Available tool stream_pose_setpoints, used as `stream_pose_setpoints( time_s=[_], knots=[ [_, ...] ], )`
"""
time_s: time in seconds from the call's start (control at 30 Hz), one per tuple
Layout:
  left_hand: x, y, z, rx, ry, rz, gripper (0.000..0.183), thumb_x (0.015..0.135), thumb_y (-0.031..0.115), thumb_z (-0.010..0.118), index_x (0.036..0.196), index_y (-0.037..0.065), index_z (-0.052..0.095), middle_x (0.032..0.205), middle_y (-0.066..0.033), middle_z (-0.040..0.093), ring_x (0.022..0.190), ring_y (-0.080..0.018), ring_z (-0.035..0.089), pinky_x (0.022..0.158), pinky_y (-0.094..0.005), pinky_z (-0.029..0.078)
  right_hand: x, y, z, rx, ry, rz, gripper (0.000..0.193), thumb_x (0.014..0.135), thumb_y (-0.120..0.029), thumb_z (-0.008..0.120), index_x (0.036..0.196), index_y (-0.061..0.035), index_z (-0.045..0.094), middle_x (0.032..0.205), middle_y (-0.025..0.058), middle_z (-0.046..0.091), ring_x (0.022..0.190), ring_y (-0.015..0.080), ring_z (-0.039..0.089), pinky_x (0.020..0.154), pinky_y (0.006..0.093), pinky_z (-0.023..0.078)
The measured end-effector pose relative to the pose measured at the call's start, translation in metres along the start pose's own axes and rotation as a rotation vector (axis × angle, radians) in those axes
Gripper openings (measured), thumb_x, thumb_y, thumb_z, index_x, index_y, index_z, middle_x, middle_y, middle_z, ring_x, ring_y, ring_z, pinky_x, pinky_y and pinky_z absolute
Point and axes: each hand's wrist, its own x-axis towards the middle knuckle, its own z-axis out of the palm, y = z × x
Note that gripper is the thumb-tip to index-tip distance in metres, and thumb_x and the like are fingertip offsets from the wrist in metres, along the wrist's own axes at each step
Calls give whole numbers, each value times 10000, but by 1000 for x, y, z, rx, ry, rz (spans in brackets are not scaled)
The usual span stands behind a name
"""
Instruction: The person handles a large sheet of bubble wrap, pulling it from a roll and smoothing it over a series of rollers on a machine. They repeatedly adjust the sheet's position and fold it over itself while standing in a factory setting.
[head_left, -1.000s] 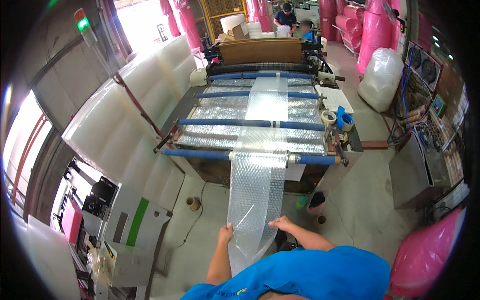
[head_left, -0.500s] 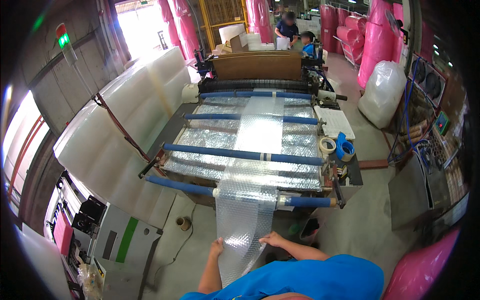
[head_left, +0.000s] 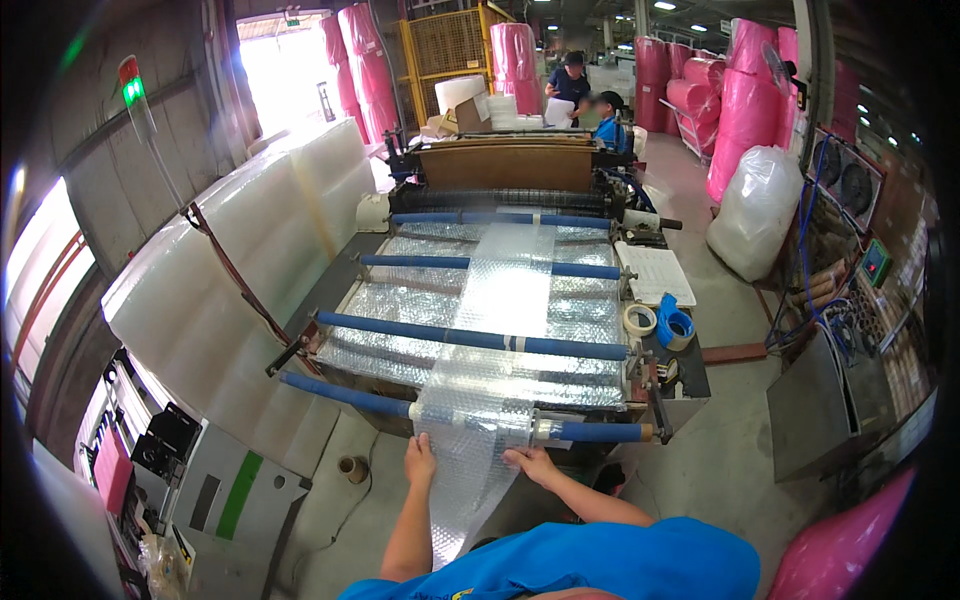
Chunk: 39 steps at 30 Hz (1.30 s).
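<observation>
A long strip of clear bubble wrap (head_left: 470, 470) runs down from the machine over its blue rollers and hangs toward me. My left hand (head_left: 420, 462) is closed on the strip's left edge, just below the front blue roller (head_left: 350, 396). On the opposite edge, my right hand (head_left: 533, 465) pinches the film between thumb and fingers. Both hands are close under that roller, with the film spread between them. The strip's lower end passes down beside my blue sleeve and is partly hidden. Silvery bubble sheet (head_left: 385, 300) lies under the other rollers on the machine bed.
Tape rolls, one white (head_left: 639, 320) and one blue (head_left: 676, 327), sit on the machine's right side. A large white wrapped roll (head_left: 225, 240) stands left. A grey cabinet (head_left: 235, 510) is at lower left. Two people (head_left: 568, 88) work behind the machine. Pink rolls (head_left: 745, 110) stand back right.
Both hands have moved up the strip toward the front roller, still gripping its edges. My view has tilted and shifted slightly. A person at the back has straightened up.
</observation>
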Motion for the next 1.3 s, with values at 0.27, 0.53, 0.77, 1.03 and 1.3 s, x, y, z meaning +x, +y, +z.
stream_pose_setpoints(
  time_s=[0.27,0.53,0.77,1.03,1.3],
  knots=[
    [-21,-48,-19,-139,-194,14,395,693,384,595,723,2,495,630,-82,548,581,-153,514,553,-278,407,-47,6,20,-129,-17,205,253,763,-276,547,856,-48,607,776,10,600,644,69,513,557,210,439],
    [-77,-114,-59,9,-412,-156,657,524,546,658,787,-37,508,692,-133,568,665,-216,558,636,-301,438,-97,18,55,-116,11,285,247,757,-265,552,869,-49,594,785,13,597,655,90,522,559,219,445],
    [-137,-130,-126,55,-409,-229,696,517,530,669,851,-57,500,763,-159,570,747,-250,558,675,-332,432,-158,22,103,-142,-121,437,221,754,-228,561,864,-38,582,793,32,599,687,110,544,571,240,449],
    [-178,-104,-173,87,-158,-83,554,572,421,669,936,44,492,846,-158,571,797,-293,549,674,-364,422,-225,20,148,30,12,477,213,789,-213,516,905,-37,547,825,55,588,723,153,567,634,275,454],
    [-180,-92,-196,10,-11,-27,396,666,398,594,891,80,522,801,-142,576,764,-299,545,648,-372,416,-254,-23,163,426,21,296,292,803,-259,495,913,11,514,818,99,566,753,173,554,660,293,462]
  ],
)
